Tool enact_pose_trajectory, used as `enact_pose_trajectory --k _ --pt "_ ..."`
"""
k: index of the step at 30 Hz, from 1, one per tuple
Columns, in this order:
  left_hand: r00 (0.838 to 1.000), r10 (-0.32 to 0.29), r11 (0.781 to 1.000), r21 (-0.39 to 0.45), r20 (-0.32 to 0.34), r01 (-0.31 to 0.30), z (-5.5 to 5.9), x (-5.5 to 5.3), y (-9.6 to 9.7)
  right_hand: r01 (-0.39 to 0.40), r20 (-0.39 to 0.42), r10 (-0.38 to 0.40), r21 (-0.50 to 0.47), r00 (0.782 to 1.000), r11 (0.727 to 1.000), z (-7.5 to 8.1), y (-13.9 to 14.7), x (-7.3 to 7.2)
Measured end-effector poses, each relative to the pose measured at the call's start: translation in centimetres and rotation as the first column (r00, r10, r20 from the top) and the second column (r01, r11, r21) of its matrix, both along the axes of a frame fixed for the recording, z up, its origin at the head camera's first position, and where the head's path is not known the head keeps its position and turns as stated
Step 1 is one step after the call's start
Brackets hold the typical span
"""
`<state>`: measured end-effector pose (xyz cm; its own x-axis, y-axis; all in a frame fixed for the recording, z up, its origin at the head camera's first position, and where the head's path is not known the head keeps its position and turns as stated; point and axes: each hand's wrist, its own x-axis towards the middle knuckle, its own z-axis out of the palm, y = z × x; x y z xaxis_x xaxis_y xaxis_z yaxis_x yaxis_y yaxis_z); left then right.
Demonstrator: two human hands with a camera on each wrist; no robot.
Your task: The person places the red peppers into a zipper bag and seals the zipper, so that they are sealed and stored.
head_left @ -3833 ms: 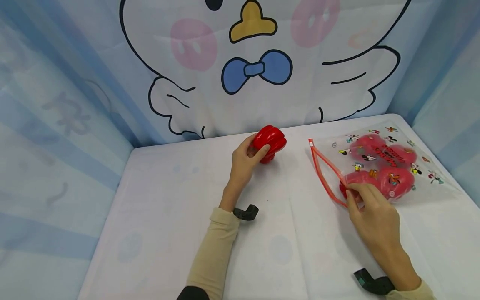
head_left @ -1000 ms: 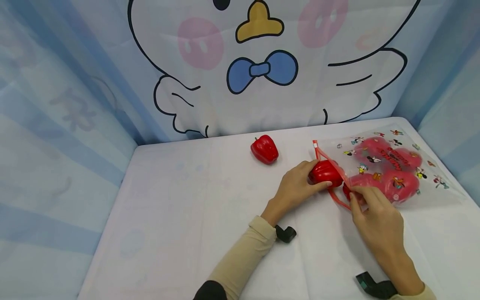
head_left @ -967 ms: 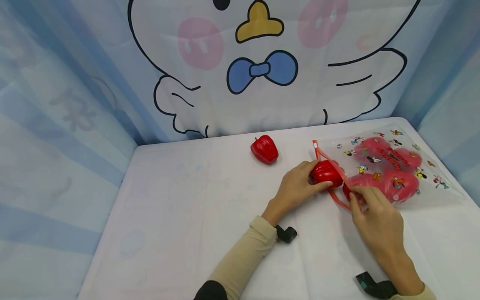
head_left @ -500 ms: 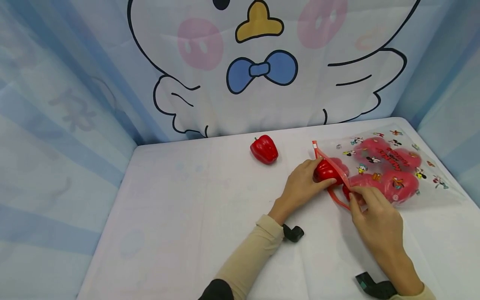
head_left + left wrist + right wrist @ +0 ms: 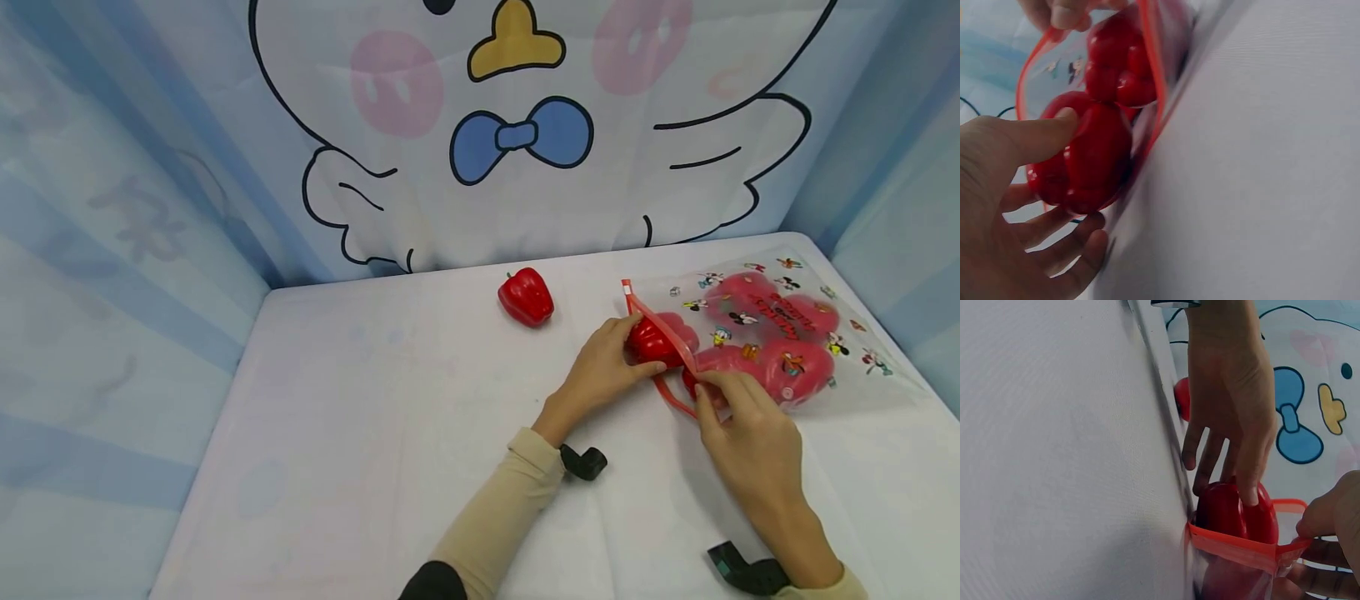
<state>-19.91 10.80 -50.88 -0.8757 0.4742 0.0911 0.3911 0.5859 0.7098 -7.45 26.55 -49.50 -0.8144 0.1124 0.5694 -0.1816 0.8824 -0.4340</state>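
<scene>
In the head view my left hand [image 5: 600, 367] grips a red bell pepper [image 5: 651, 342] at the mouth of a clear zip bag [image 5: 862, 333]. The left wrist view has the thumb across the top of this pepper and the fingers beneath it. Part of the pepper is behind the bag's red zip edge [image 5: 671, 333]. My right hand [image 5: 753, 437] pinches that edge and keeps the mouth apart. Several more red bell peppers [image 5: 802, 367] lie inside the bag, seen through printed plastic. A lone red bell pepper [image 5: 526, 297] rests on the table, left of the bag.
The white-covered table [image 5: 337, 433] reaches back to a cartoon-printed curtain [image 5: 517, 208]. Blue and white curtain folds [image 5: 112, 333] hang at both sides. The bag lies near the table's back right corner.
Over the last second my left hand has pushed its pepper rightward, further into the bag's mouth. Earlier it held a pepper near the table's back edge. My right hand has stayed on the bag edge.
</scene>
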Motion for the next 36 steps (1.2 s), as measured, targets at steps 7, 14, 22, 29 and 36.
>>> enact_pose_trajectory --k 7,14,22,29,36 --pt "0.997 -0.046 0.999 0.027 0.063 0.044 0.8 -0.5 -1.2 0.001 0.004 -0.001 -0.005 1.000 1.000 0.0 0.0 0.0" --pt "0.989 -0.027 0.995 0.103 0.143 0.012 1.3 -0.5 -1.8 -0.001 0.006 0.001 0.001 1.000 1.000 0.0 0.0 -0.1" --pt "0.965 0.076 0.956 0.256 0.251 -0.141 1.1 -0.1 -0.7 -0.005 0.004 0.005 -0.005 1.000 1.000 0.0 0.1 0.0" --pt "0.942 0.138 0.890 0.379 0.305 -0.253 0.6 0.6 0.3 -0.006 0.002 0.006 -0.004 1.000 1.000 0.2 0.0 0.0" --pt "0.939 0.135 0.879 0.399 0.317 -0.261 0.5 1.1 0.8 -0.010 -0.009 0.010 -0.003 1.000 1.000 0.0 0.1 -0.1"
